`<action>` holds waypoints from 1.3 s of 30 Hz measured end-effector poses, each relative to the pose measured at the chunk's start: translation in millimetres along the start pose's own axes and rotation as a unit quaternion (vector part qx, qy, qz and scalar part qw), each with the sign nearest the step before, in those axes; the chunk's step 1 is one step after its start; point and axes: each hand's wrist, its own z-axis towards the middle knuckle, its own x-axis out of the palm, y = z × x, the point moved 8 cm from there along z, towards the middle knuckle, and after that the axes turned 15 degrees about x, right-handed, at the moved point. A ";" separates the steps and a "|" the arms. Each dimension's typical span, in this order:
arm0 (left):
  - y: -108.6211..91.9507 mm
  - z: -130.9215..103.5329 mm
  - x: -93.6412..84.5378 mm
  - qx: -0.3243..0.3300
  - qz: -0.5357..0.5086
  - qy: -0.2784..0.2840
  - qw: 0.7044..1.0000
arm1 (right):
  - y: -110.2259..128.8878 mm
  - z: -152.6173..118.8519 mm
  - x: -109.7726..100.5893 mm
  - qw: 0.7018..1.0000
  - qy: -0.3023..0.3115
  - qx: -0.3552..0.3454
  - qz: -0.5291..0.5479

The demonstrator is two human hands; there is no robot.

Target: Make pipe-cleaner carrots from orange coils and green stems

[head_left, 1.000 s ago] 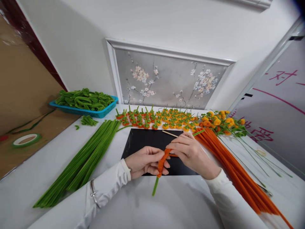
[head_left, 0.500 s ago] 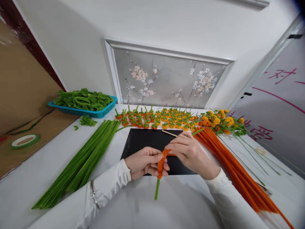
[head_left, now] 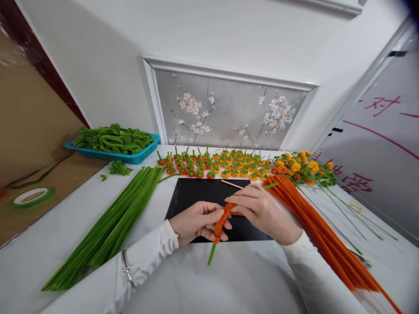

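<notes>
A coiled orange pipe cleaner (head_left: 218,229) is between my hands, above the front of a black board. From its lower end sticks a short green pipe cleaner (head_left: 211,255). My left hand (head_left: 194,221) pinches the coil at its middle, thumb in front and fingers behind. At the upper end, the fingers of my right hand (head_left: 262,211) are closed on the orange coil. The coil leans, its top towards the right. A green tip (head_left: 271,185) shows just beyond my right hand; what it belongs to is hidden.
Green pipe cleaners (head_left: 121,222) lie left, orange ones (head_left: 314,226) right. Behind the black board (head_left: 193,196) with a thin wooden stick (head_left: 231,184) stand rows of small orange and yellow pieces (head_left: 211,174). Further out are a blue basket (head_left: 140,156), tape (head_left: 34,197) and yellow-orange flowers (head_left: 295,167).
The orange coil has tilted and bent more, its green lower end swinging left and slightly up. Both hands keep hold of it in nearly the same place.
</notes>
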 end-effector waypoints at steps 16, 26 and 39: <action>-27.2 5.0 -42.6 0.163 -0.238 -0.140 0.947 | -18.4 -11.6 9.2 0.983 0.131 0.057 0.117; -22.0 5.1 -35.0 0.175 -0.210 -0.133 0.953 | 6.1 -9.3 -6.3 0.979 -0.040 0.037 0.196; -28.4 4.9 -43.9 0.210 -0.215 -0.158 0.940 | 11.4 -6.1 5.2 0.983 -0.044 0.091 0.155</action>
